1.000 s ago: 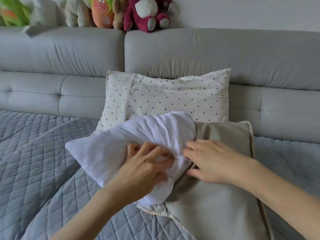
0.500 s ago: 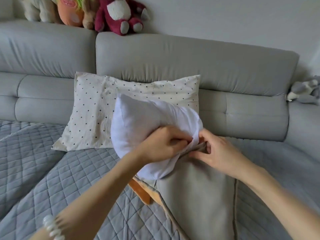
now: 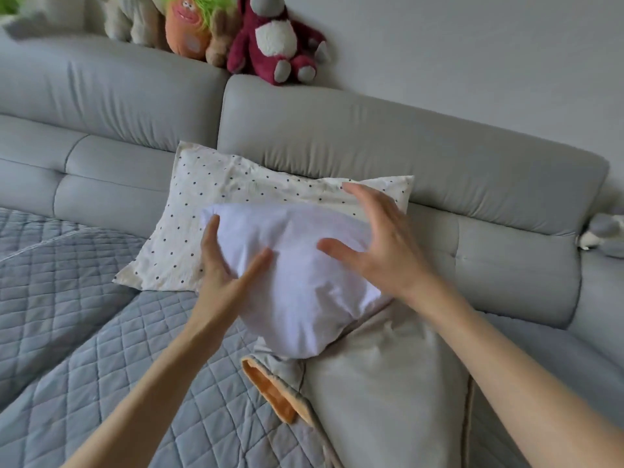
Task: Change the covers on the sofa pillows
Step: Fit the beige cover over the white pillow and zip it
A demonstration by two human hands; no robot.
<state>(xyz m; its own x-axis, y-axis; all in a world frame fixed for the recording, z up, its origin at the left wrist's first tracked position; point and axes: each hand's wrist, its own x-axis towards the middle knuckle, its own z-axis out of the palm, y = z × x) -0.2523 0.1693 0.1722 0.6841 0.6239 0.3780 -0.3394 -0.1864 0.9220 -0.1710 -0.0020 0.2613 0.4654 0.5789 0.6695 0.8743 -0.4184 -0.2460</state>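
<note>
Grey sofa [image 3: 405, 157], quilted throw [image 3: 84, 315]; both grips spread (fingers straight) on white pillow [image 3: 297, 298].

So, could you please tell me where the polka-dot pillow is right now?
In the head view, the cream polka-dot pillow leans against the grey sofa backrest, left of centre, directly behind the white pillow insert.

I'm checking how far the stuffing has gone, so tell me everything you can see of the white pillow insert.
The white insert is a plump, wrinkled, cloth-looking cushion, mostly bare. Its lower end sits in the mouth of the grey cover. It lies tilted over the sofa seat, in front of the dotted pillow. The left hand holds its left side; the right hand is spread over its right side.
</note>
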